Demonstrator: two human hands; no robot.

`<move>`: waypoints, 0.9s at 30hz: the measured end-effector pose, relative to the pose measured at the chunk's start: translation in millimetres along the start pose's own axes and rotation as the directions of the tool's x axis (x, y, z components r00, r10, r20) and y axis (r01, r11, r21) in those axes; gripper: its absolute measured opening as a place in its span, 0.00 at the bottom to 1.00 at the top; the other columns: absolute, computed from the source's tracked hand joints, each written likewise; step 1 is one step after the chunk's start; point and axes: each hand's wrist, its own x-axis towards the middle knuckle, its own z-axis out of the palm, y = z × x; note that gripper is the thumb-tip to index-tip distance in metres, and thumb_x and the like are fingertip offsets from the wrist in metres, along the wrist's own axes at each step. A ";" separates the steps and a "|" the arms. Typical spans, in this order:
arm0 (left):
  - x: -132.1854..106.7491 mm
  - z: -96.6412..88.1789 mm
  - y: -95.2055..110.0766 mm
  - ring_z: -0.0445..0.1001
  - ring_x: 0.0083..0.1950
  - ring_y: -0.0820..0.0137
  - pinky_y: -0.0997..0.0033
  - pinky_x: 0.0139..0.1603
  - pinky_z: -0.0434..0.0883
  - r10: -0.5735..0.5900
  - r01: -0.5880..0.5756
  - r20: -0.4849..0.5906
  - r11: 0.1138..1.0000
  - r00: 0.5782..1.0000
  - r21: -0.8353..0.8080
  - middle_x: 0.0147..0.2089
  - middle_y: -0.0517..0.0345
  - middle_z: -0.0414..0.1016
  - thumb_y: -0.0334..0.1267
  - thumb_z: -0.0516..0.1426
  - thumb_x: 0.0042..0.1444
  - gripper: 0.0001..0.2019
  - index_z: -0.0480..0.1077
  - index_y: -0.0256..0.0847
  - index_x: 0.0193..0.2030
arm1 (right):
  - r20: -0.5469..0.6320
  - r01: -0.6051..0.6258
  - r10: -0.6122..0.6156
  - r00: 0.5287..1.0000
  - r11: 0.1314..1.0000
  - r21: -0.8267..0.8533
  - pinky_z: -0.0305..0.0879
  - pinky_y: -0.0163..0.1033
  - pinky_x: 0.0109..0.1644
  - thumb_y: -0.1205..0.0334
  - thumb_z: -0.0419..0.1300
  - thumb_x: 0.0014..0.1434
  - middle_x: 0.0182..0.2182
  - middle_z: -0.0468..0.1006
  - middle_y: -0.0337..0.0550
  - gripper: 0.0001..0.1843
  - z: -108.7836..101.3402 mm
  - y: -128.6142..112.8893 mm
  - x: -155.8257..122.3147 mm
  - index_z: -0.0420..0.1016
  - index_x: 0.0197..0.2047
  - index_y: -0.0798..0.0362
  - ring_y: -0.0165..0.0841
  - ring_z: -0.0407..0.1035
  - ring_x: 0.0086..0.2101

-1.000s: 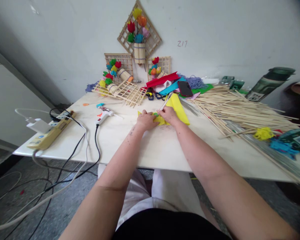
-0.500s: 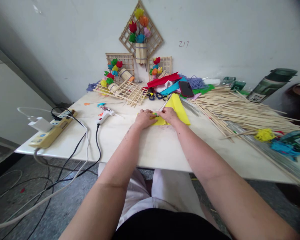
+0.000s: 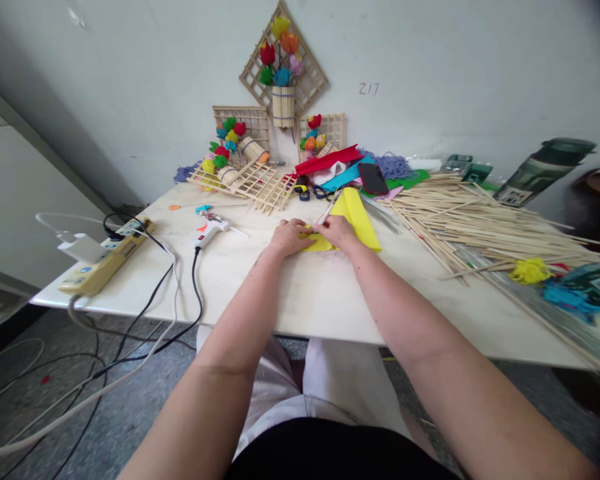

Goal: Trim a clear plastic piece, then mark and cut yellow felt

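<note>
On the table in front of me lies a yellow sheet (image 3: 356,217), perhaps felt or thick paper, with its far right part raised in a fold. My left hand (image 3: 291,238) rests palm down on its left end, fingers laid over the sheet. A tiny dark green bit shows by those fingertips, too small to name. In my right hand (image 3: 337,231) is a slim white pen (image 3: 329,208), pinched between the fingers and slanting up to the right. The pen's tip is down at the sheet between both hands, partly hidden by fingers.
A white glue gun (image 3: 213,231) and a power strip (image 3: 107,260) with cords are on the left. Bamboo lattices (image 3: 265,187) with colourful flowers stand behind. Scissors (image 3: 323,193), a phone (image 3: 373,179), many thin sticks (image 3: 485,217) and a dark bottle (image 3: 545,170) sit back and right.
Both hands stay almost in place on the yellow sheet. The green bit by the left fingertips shows less than before. The whole view has shifted very slightly.
</note>
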 end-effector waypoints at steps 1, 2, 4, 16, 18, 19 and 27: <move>-0.1 -0.2 0.3 0.61 0.54 0.57 0.60 0.56 0.61 -0.001 0.001 0.001 1.000 1.000 -0.001 0.57 0.63 0.65 0.55 0.53 0.51 0.22 0.71 0.54 0.51 | -0.001 0.006 -0.006 1.000 1.000 -0.005 0.62 0.33 0.34 0.48 0.54 0.54 0.32 0.79 0.46 0.19 0.2 0.1 0.2 0.79 0.36 0.53 0.35 0.72 0.34; -0.2 -0.4 0.5 0.61 0.55 0.57 0.60 0.56 0.61 0.000 0.000 0.001 1.000 1.000 -0.002 0.57 0.63 0.65 0.55 0.53 0.51 0.22 0.71 0.54 0.51 | -0.003 0.009 -0.009 1.000 1.000 -0.012 0.62 0.34 0.35 0.48 0.54 0.54 0.32 0.79 0.46 0.19 0.3 0.1 0.3 0.79 0.36 0.53 0.35 0.72 0.34; -0.3 -0.6 0.5 0.61 0.55 0.57 0.60 0.56 0.61 0.004 -0.004 0.001 1.000 1.000 -0.002 0.57 0.62 0.65 0.55 0.53 0.51 0.22 0.72 0.54 0.51 | -0.009 0.011 -0.011 1.000 1.000 -0.026 0.62 0.34 0.35 0.48 0.54 0.54 0.33 0.79 0.47 0.20 0.1 0.2 0.3 0.79 0.37 0.53 0.36 0.72 0.35; -0.8 -1.4 0.4 0.61 0.55 0.57 0.60 0.56 0.61 0.008 -0.008 0.006 1.000 1.000 -0.007 0.57 0.63 0.65 0.57 0.53 0.50 0.23 0.71 0.55 0.51 | -0.005 -0.014 0.014 1.000 0.999 -0.030 0.62 0.34 0.34 0.49 0.54 0.54 0.33 0.79 0.47 0.19 -0.9 0.5 1.0 0.78 0.36 0.54 0.35 0.71 0.34; -0.1 -0.8 -0.3 0.61 0.55 0.58 0.60 0.56 0.61 0.007 -0.007 0.007 1.000 1.000 -0.007 0.57 0.63 0.65 0.57 0.53 0.50 0.23 0.71 0.55 0.51 | -0.001 -0.021 0.021 1.000 1.000 -0.019 0.62 0.34 0.34 0.49 0.54 0.54 0.33 0.79 0.46 0.19 -1.6 0.2 0.6 0.78 0.37 0.53 0.35 0.71 0.34; 0.5 -0.3 -0.8 0.61 0.55 0.58 0.60 0.56 0.60 0.008 -0.008 0.008 1.000 1.000 -0.006 0.57 0.63 0.65 0.57 0.53 0.50 0.23 0.71 0.55 0.51 | 0.000 -0.023 0.023 1.000 1.000 -0.012 0.62 0.33 0.34 0.48 0.55 0.54 0.33 0.79 0.46 0.19 -2.0 0.0 0.4 0.78 0.36 0.53 0.35 0.71 0.34; 5.9 4.7 -5.6 0.62 0.55 0.61 0.61 0.57 0.59 0.023 -0.023 -0.004 1.000 1.000 -0.019 0.56 0.61 0.66 0.56 0.54 0.49 0.23 0.69 0.56 0.52 | 0.016 -0.033 0.032 0.999 0.998 0.052 0.62 0.33 0.34 0.46 0.56 0.52 0.31 0.79 0.43 0.19 -3.8 -0.9 -1.1 0.79 0.36 0.51 0.33 0.71 0.33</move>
